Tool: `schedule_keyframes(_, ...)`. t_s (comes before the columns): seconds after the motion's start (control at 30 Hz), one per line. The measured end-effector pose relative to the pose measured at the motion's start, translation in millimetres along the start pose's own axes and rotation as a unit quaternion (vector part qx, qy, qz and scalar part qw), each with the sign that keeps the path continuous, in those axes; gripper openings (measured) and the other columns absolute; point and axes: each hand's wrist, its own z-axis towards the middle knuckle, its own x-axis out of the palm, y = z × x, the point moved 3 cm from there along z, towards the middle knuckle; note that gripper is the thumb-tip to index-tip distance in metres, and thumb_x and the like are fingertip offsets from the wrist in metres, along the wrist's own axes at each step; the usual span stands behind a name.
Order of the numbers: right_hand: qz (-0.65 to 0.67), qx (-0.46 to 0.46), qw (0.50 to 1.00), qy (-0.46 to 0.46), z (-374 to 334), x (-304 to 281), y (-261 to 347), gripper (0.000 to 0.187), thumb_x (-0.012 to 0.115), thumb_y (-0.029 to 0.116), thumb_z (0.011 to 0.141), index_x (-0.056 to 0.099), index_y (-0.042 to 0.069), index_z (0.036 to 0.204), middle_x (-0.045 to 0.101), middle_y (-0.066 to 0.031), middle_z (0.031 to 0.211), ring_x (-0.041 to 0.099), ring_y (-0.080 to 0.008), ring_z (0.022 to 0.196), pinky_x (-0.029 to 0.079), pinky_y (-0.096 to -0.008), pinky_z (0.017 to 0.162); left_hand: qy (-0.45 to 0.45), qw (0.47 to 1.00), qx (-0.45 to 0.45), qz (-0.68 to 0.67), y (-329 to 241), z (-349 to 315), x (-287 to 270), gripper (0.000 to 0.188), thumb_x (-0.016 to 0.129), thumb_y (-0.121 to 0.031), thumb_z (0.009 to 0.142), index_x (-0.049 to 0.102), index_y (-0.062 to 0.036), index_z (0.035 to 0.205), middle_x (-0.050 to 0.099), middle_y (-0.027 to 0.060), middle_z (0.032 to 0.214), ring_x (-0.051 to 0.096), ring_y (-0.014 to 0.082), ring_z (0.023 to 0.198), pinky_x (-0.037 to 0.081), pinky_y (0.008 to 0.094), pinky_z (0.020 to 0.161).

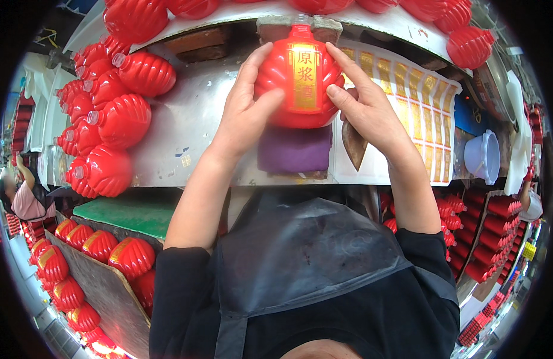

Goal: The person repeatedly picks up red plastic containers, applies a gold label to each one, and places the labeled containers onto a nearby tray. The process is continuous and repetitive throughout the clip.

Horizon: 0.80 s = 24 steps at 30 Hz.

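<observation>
Red ribbed btl (275,78), gold label (304,103) up, clear neck (301,27) twd far side, btwn both hands (246,109) (368,109)

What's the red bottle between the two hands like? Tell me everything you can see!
The bottle is round-bodied, shiny and red, with curved ribs, and looks like plastic. Its see-through neck points away from the person, and no cap shows. A gold label with writing faces up. The left hand and right hand touch its sides. Its base end overlaps the purple cloth in view.
</observation>
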Motion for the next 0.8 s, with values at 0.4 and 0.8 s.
schedule_keyframes(0.4, -0.126, -0.052, 0.989, -0.055, 0, 8, 14, 0.082, 0.076, 0.037, 0.091, 0.043, 0.008, 0.16, 0.06, -0.0241, 0.143, 0.063, -0.0317, 0.114, 0.052, -0.038, 0.098, -0.019, 0.987, 0.032, 0.155, 5, 1, 4, 0.095, 0.08, -0.026, 0.084, 0.03, -0.0036, 0.162, 0.043, 0.0165, 0.156, 0.044, 0.0262, 0.144, 0.037, 0.0415, 0.121)
schedule_keyframes(0.8, -0.137, -0.05, 0.988, -0.054, -1, 7, 16, 0.084, 0.076, 0.039, 0.09, 0.043, 0.007, 0.16, 0.06, -0.0244, 0.143, 0.062, -0.0318, 0.114, 0.052, -0.0386, 0.097, -0.024, 0.986, 0.022, 0.166, 0, 2, 5, 0.096, 0.082, -0.025, 0.08, 0.032, -0.0026, 0.159, 0.042, 0.019, 0.155, 0.045, 0.031, 0.143, 0.039, 0.0431, 0.12)
